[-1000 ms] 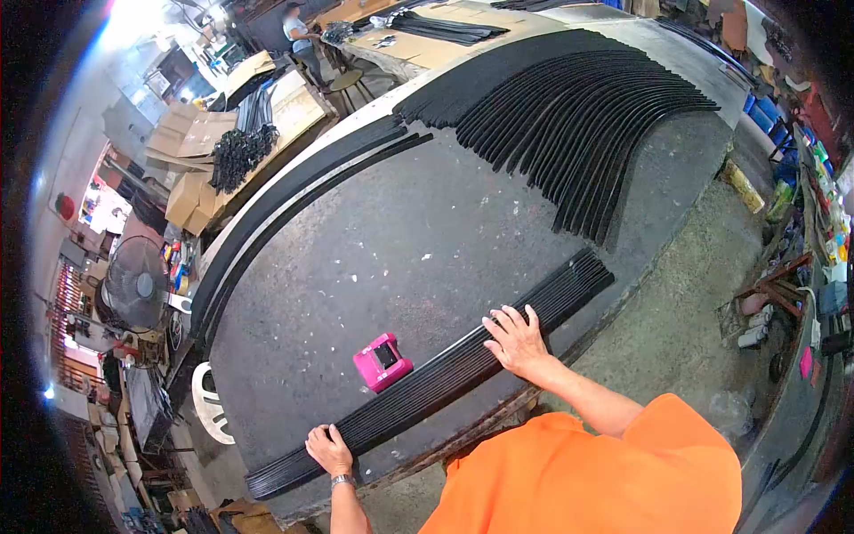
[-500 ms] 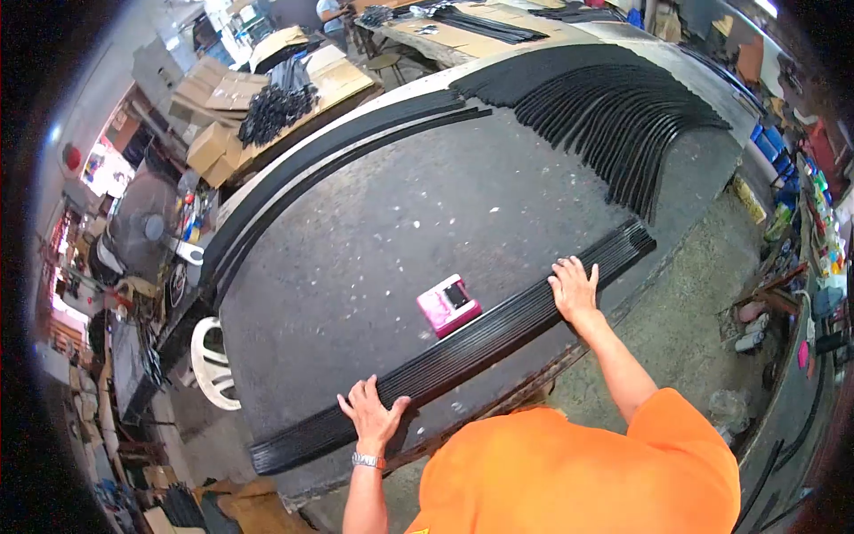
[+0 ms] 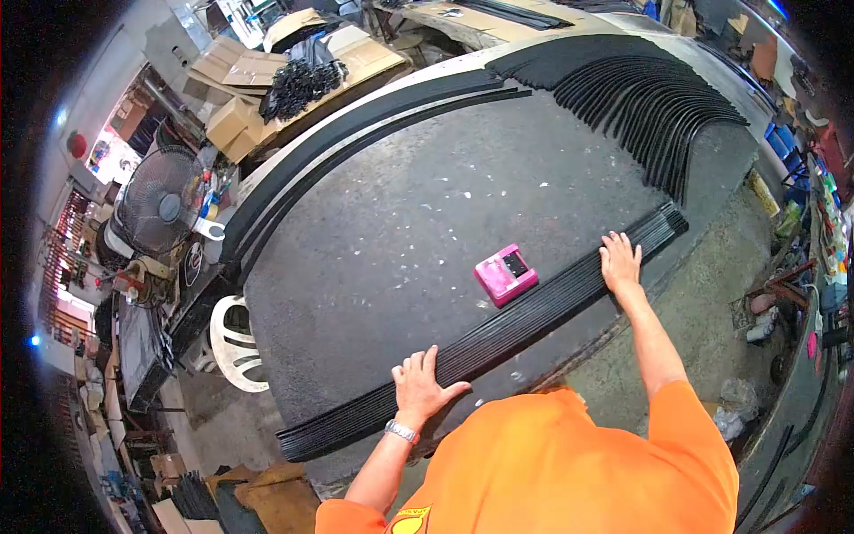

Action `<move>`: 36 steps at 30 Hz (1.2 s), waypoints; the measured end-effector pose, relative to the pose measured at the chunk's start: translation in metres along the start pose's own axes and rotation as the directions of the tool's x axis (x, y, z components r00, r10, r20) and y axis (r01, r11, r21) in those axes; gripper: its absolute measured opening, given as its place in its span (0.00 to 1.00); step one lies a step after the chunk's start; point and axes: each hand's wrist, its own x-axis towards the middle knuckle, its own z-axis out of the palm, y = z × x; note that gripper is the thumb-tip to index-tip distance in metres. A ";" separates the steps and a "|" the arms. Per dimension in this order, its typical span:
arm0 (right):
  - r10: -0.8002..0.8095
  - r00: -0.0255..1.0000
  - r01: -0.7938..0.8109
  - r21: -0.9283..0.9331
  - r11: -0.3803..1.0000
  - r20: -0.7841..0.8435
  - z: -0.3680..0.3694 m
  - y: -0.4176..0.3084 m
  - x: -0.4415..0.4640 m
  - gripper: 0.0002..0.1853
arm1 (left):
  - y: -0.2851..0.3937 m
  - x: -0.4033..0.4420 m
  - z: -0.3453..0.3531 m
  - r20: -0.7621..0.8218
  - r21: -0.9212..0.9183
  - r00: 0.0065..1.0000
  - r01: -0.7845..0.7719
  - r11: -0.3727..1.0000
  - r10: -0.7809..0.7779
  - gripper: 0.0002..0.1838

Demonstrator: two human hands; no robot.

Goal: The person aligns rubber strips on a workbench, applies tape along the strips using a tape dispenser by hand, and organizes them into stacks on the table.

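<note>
A row of long black strips (image 3: 525, 331) lies side by side along the near edge of the dark table (image 3: 374, 231). My left hand (image 3: 422, 390) rests on the strips toward their left part, fingers up and thumb spread to the right. Farther along, near their right end, my right hand (image 3: 621, 263) lies on the same strips with its fingers apart. Neither hand is wrapped round anything. Just beyond the strips, between my hands, sits a pink box-like device (image 3: 505, 276) with a dark panel on its top.
Many black strips (image 3: 654, 98) fan out at the table's far right. More long strips (image 3: 356, 125) curve along its far left edge. A white plastic chair (image 3: 233, 347) and a fan (image 3: 165, 200) stand at the left. Cardboard boxes (image 3: 236, 125) sit beyond.
The camera view has shifted, so the table and its contents appear farther right and higher. Both my hands remain on the strips, in about the same places.
</note>
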 end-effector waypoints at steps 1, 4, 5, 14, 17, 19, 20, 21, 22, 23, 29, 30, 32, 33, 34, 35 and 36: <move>0.015 1.000 -0.015 -0.004 1.000 -0.007 0.002 -0.001 0.000 0.23 | -0.002 0.000 0.001 -0.034 0.000 0.999 -0.025 1.000 0.025 0.55; 0.046 0.999 -0.046 -0.021 0.999 0.013 0.006 -0.002 0.001 0.23 | -0.003 0.003 -0.002 0.026 -0.007 1.000 0.002 1.000 -0.002 0.54; 0.051 0.999 -0.050 -0.024 0.998 0.019 0.006 -0.002 0.002 0.23 | -0.002 0.003 -0.002 0.067 -0.014 0.997 0.027 1.000 -0.026 0.54; 0.038 0.999 -0.037 -0.027 0.999 0.019 0.000 -0.009 -0.013 0.23 | -0.012 -0.005 -0.005 0.017 -0.024 1.000 -0.010 1.000 0.010 0.49; -0.047 0.997 0.046 -0.018 0.999 -0.068 0.004 -0.022 -0.032 0.24 | -0.029 -0.024 -0.006 -0.014 -0.003 1.000 -0.012 1.000 0.012 0.49; -0.046 0.997 0.046 -0.007 0.999 -0.063 0.000 -0.039 -0.045 0.25 | -0.037 -0.035 -0.012 0.046 0.013 0.999 0.023 1.000 -0.024 0.49; -0.042 0.996 0.042 0.006 0.999 -0.074 -0.001 -0.046 -0.052 0.25 | -0.041 -0.041 -0.015 0.048 0.018 0.998 0.028 0.999 -0.029 0.48; -0.041 0.996 0.042 0.018 0.999 -0.085 0.000 -0.051 -0.055 0.25 | -0.044 -0.046 -0.017 0.050 0.024 0.998 0.037 0.999 -0.038 0.48; -0.034 0.994 0.038 0.041 0.998 -0.106 0.001 -0.053 -0.056 0.25 | -0.046 -0.049 -0.018 0.071 0.008 0.997 0.039 0.999 -0.039 0.49; -0.029 0.992 0.037 0.065 0.997 -0.123 0.002 -0.055 -0.058 0.25 | -0.048 -0.050 -0.016 0.045 0.014 0.999 0.010 1.000 -0.011 0.49; -0.039 0.992 0.051 0.098 0.994 -0.119 -0.005 -0.057 -0.058 0.24 | -0.051 -0.051 -0.004 0.044 0.044 0.999 -0.020 0.999 0.018 0.48; -0.038 0.992 0.050 0.101 0.994 -0.117 -0.005 -0.056 -0.058 0.24 | -0.044 -0.048 -0.011 0.098 0.023 0.995 0.016 1.000 -0.018 0.46; -0.032 0.994 0.042 0.096 0.994 -0.108 -0.003 -0.056 -0.058 0.25 | -0.041 -0.047 0.003 0.006 0.085 1.000 -0.005 0.996 0.005 0.45; -0.027 0.994 0.037 0.091 0.995 -0.106 -0.001 -0.056 -0.057 0.25 | -0.035 -0.043 0.005 -0.042 0.114 0.999 -0.016 0.993 0.021 0.45; -0.030 0.994 0.040 0.085 0.996 -0.109 0.000 -0.055 -0.057 0.25 | -0.027 -0.039 0.005 0.024 0.063 0.999 0.038 0.997 -0.040 0.42; -0.033 0.994 0.043 0.088 0.995 -0.107 0.002 -0.055 -0.057 0.25 | -0.021 -0.033 0.010 0.009 0.075 1.000 0.026 0.997 -0.027 0.42; -0.035 0.994 0.045 0.095 0.994 -0.101 0.000 -0.055 -0.057 0.25 | -0.013 -0.027 0.013 -0.001 0.086 1.000 0.016 0.996 -0.016 0.42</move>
